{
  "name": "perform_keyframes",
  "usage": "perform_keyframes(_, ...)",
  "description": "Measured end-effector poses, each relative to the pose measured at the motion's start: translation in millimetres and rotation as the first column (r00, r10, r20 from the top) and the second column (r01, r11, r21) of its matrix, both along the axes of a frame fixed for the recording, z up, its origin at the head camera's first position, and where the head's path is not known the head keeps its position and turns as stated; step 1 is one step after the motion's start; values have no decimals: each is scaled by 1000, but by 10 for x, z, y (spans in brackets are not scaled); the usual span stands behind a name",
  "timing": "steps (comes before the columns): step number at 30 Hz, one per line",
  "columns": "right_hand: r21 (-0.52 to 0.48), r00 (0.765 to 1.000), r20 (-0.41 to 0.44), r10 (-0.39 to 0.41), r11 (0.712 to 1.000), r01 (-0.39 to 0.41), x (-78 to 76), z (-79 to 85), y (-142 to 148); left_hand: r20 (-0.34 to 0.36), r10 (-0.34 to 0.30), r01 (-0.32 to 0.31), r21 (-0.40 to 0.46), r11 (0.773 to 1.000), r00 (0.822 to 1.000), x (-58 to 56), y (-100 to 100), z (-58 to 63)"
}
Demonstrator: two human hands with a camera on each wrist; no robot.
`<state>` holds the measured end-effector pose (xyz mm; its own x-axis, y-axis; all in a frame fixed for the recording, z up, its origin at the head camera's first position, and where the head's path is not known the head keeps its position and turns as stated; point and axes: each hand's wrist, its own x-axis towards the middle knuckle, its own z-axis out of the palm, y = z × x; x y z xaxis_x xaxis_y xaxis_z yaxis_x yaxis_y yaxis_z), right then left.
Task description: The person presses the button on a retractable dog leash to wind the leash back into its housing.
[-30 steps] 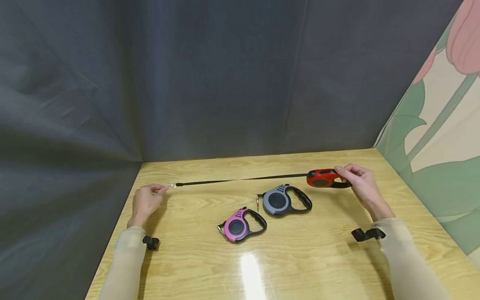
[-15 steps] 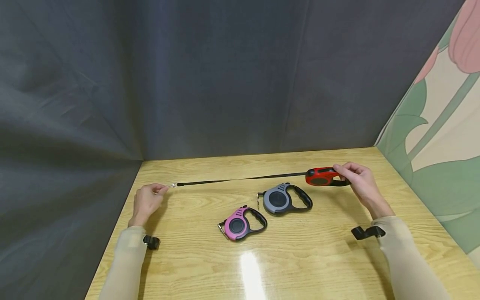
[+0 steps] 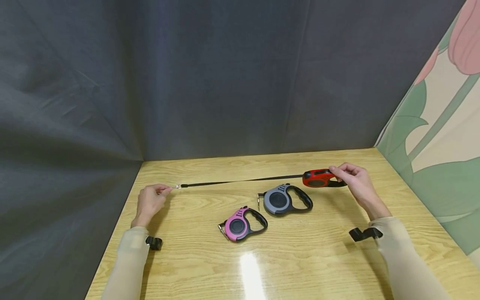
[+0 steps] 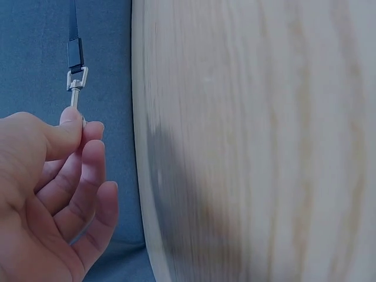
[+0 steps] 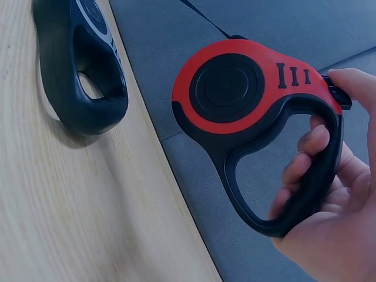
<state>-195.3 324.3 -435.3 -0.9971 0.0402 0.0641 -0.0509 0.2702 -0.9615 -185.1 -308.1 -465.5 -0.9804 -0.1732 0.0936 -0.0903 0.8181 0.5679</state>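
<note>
A red and black retractable dog leash [image 3: 316, 178] is held above the table by my right hand [image 3: 356, 183]. In the right wrist view the fingers [image 5: 296, 167] curl round its black handle, and the thumb lies on the button at the top. Its black strap [image 3: 243, 180] runs out taut to the left. At the strap's far end my left hand [image 3: 151, 202] pinches the metal clip [image 4: 75, 88] between thumb and fingertips. Below the strap lie a grey retractable leash [image 3: 276, 201] and a smaller pink one [image 3: 236, 226].
The wooden table [image 3: 195, 266] bears a bright light reflection near its front. Dark grey cloth [image 3: 217, 83] stands behind it and on the left. A flower-patterned panel [image 3: 442, 166] borders the right side.
My left hand has shifted slightly right with the clip, and my right hand slightly left with the red leash. The strap span is a little shorter. The grey and pink leashes stay put.
</note>
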Motion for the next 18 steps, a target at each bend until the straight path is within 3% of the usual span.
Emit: perform_keyframes(18,34,999,9,35,999,-36,12,17,-65,1,-52,52,36,998,999,37,59,54)
